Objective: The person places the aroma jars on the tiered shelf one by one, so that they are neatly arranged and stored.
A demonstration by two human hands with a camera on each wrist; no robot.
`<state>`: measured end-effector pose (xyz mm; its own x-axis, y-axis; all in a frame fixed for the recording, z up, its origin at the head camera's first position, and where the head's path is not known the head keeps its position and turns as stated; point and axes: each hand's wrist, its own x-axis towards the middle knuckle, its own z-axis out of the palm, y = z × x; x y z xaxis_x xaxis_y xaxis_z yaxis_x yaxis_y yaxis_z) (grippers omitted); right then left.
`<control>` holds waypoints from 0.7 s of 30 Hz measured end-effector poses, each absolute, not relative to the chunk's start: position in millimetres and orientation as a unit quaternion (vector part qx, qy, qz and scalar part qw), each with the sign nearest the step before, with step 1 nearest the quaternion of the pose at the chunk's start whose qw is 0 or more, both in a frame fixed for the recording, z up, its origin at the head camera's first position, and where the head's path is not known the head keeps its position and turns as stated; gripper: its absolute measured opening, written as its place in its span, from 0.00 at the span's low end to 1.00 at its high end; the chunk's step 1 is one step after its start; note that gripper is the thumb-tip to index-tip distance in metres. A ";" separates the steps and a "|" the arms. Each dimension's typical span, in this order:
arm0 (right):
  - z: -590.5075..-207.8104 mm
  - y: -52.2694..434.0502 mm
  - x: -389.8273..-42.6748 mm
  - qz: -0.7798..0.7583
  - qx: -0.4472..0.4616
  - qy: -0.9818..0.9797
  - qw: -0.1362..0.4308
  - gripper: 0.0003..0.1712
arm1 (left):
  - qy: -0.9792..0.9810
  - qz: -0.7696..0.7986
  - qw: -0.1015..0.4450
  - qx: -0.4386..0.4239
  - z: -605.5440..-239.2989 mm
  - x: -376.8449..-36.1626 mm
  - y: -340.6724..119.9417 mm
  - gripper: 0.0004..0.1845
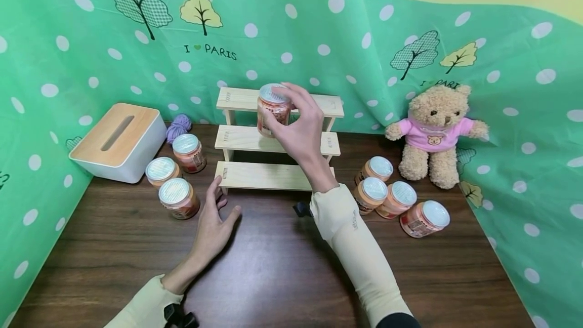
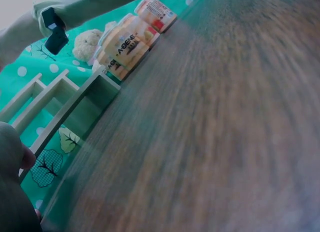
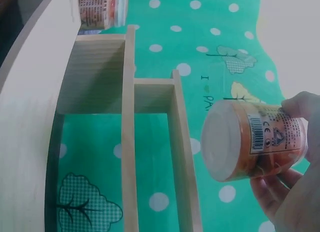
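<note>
Orange-labelled jar (image 3: 250,139) hangs above the three-tier wooden stand (image 1: 261,176), right hand (image 1: 300,125) curled round its sides, seemingly keeping its base free; left hand (image 1: 211,227), fingers loosely spread, probably steadies the stand

A dark wood-grain table (image 1: 268,262) bears a pale three-tier wooden stand (image 1: 264,176) near its back — three lidded jars (image 1: 175,194), a white tissue box (image 1: 136,153) and purple yarn (image 1: 178,128) to the left, four more jars (image 1: 395,200) and a pink-shirted teddy bear (image 1: 434,138) to the right.
</note>
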<state>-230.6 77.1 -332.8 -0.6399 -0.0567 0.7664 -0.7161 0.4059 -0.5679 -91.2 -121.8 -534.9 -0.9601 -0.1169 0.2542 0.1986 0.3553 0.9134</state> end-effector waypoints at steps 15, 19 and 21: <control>-320.1 54.6 -245.6 0.499 0.252 -0.759 0.334 0.22 | -0.808 -0.575 0.128 -0.012 -525.5 -88.4 -119.8 0.49; -316.0 47.4 -251.1 0.502 0.253 -0.762 0.322 0.22 | -0.802 -0.582 0.132 -0.015 -511.5 -84.3 -116.6 0.47; -315.7 43.7 -253.8 0.503 0.253 -0.763 0.316 0.23 | -0.801 -0.581 0.141 -0.021 -509.8 -83.3 -115.9 0.47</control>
